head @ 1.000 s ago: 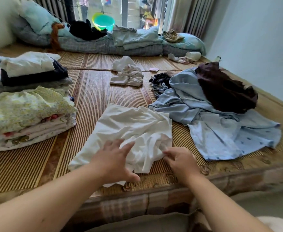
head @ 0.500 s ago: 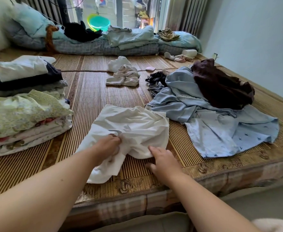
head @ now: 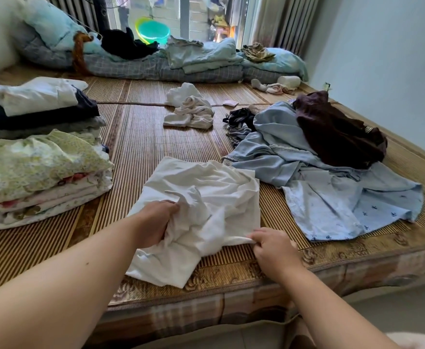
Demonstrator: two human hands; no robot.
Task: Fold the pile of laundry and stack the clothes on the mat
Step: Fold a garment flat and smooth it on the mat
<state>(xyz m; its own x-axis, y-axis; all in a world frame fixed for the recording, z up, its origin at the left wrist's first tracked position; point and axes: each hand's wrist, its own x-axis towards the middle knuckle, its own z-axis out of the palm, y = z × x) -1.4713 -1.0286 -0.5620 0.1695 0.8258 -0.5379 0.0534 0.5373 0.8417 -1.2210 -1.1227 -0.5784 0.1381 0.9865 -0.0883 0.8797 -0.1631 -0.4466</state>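
head view: both hands, left (head: 156,222) and right (head: 273,248), grip white garment (head: 206,197) between them.

- Two bare forearms enter from the bottom edge, with no sleeves in view.
- Left hand (head: 156,224): no ring, watch or glove that shows.
- Right hand (head: 274,250): likewise bare, with no band at the wrist.
- Left forearm carries a small dark spot partway along it.
- The nails are too small to make out.
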